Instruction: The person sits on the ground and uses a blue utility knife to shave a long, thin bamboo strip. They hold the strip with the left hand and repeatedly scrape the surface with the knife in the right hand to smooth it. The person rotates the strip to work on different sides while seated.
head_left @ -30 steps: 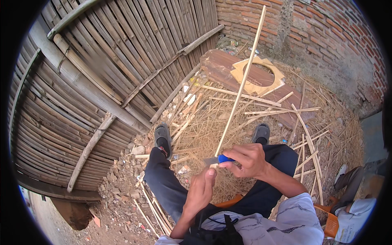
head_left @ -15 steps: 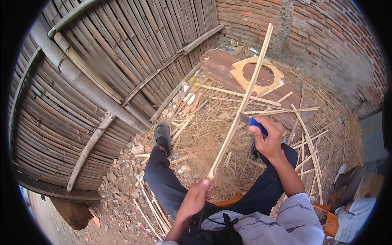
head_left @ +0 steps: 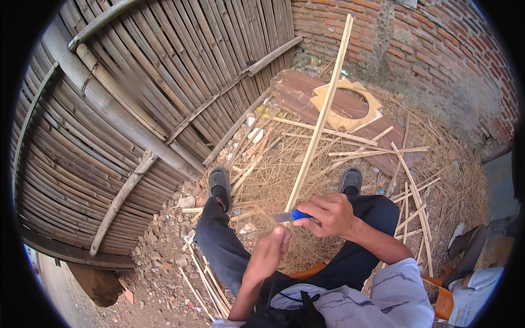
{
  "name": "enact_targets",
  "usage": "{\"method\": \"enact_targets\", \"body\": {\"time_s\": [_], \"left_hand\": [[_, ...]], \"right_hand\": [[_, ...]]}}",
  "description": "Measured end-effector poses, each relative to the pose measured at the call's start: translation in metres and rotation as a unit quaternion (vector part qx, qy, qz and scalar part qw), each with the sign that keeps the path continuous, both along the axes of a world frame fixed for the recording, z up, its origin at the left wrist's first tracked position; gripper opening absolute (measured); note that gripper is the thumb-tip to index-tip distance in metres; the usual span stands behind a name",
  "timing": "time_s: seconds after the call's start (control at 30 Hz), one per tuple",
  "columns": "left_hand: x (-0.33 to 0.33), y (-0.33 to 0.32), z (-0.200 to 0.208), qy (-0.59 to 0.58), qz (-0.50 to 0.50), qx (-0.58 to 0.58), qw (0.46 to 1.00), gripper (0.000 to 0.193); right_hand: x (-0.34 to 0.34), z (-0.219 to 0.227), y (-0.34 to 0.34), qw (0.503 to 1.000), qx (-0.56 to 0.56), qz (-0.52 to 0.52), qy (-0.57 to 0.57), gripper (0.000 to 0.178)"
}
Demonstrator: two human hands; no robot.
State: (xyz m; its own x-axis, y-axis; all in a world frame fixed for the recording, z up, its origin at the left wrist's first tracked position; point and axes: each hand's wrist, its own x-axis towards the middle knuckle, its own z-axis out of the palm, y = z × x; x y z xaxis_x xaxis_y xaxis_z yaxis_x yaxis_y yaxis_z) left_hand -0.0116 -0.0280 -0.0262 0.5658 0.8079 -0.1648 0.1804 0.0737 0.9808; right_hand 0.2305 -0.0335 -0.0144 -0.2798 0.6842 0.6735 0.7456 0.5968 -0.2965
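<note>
A long pale bamboo strip (head_left: 322,117) slants up and away from my lap toward the brick wall. Its near end is pinched in my left hand (head_left: 268,249), thumb on top. My right hand (head_left: 331,215) is closed round the blue handle of a knife (head_left: 300,214). The knife's short grey blade lies across the strip just beyond my left thumb. Curled fingers cover part of the handle, and my left fist hides the strip's near end.
Thin shavings (head_left: 273,186) cover the ground between my feet. Cut strips (head_left: 413,191) lie to the right, more (head_left: 205,284) at lower left. Ahead, a brown board (head_left: 295,90) bears a tan frame with a round hole (head_left: 322,104). Another person's leg (head_left: 467,240) shows at right.
My right hand has drawn the knife back along the strip, down and left, close to my left hand. The strip's far end has risen and shifted slightly left.
</note>
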Motion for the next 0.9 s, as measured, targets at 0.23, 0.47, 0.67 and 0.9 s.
{"method": "enact_targets", "body": {"time_s": [0.23,0.47,0.67,0.9], "left_hand": [[0.012,-0.003,0.008,0.068,0.037,0.159,0.984,0.051],[0.013,-0.003,0.016,0.069,0.026,0.153,0.985,0.051],[0.005,-0.004,0.01,0.059,0.0,0.096,0.994,0.055],[-0.004,-0.009,0.006,0.062,-0.031,0.05,0.996,0.058]], "right_hand": [[0.0,0.0,0.0,1.0,-0.013,0.007,0.018,0.03],[-0.002,0.006,-0.003,0.999,-0.011,-0.007,0.029,0.03],[0.01,0.009,0.004,0.998,0.014,-0.052,0.037,0.033],[0.043,0.013,0.011,0.982,0.017,-0.174,0.077,0.03]]}}
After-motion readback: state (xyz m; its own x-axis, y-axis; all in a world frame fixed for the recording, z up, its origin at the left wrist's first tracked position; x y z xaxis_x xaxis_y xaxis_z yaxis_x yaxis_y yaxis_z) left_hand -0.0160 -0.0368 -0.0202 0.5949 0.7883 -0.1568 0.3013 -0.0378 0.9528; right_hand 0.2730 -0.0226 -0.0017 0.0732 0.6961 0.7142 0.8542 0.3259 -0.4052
